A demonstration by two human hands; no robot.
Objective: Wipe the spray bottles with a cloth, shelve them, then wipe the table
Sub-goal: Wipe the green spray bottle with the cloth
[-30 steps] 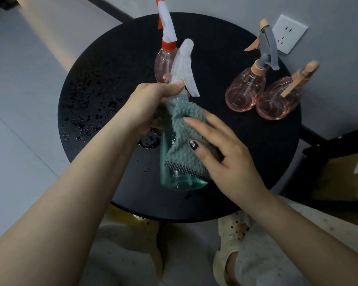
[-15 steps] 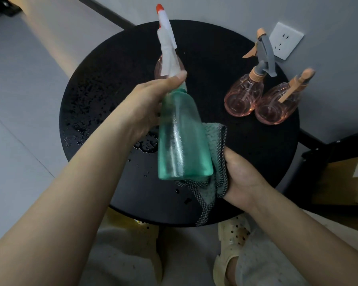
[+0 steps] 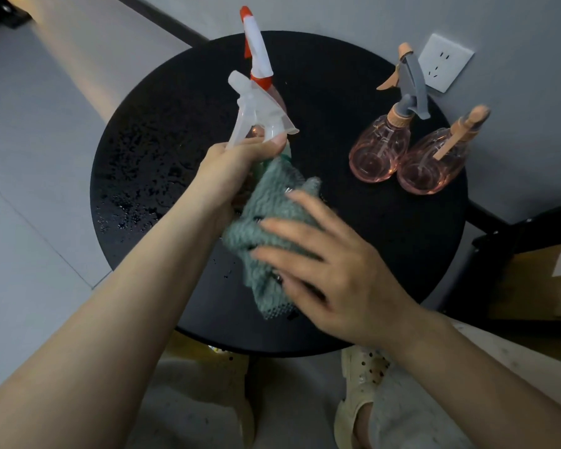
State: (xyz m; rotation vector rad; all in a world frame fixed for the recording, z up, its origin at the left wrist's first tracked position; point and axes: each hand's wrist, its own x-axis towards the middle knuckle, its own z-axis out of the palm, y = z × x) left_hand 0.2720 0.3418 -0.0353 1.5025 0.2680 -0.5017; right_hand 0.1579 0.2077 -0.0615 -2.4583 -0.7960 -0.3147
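Observation:
My left hand (image 3: 234, 166) grips the neck of a teal spray bottle (image 3: 258, 115) with a clear white trigger head, holding it tilted above the round black table (image 3: 386, 241). A green cloth (image 3: 272, 209) covers most of the bottle's body, which is hidden. My right hand (image 3: 331, 270) lies over the cloth with fingers spread and presses it against the bottle. A pink bottle with a red and white head (image 3: 256, 59) stands behind. Two more pink bottles (image 3: 378, 153) (image 3: 431, 166) stand side by side at the table's back right.
Water droplets (image 3: 136, 189) speckle the table's left side. A wall socket (image 3: 444, 63) is on the wall behind the pink bottles. A dark frame with a cardboard box (image 3: 531, 280) stands low at the right. My sandalled foot (image 3: 360, 384) is below the table's edge.
My right hand has brought the cloth from beside and beneath the bottle up over its body. The bottle's trigger head has tilted to the left.

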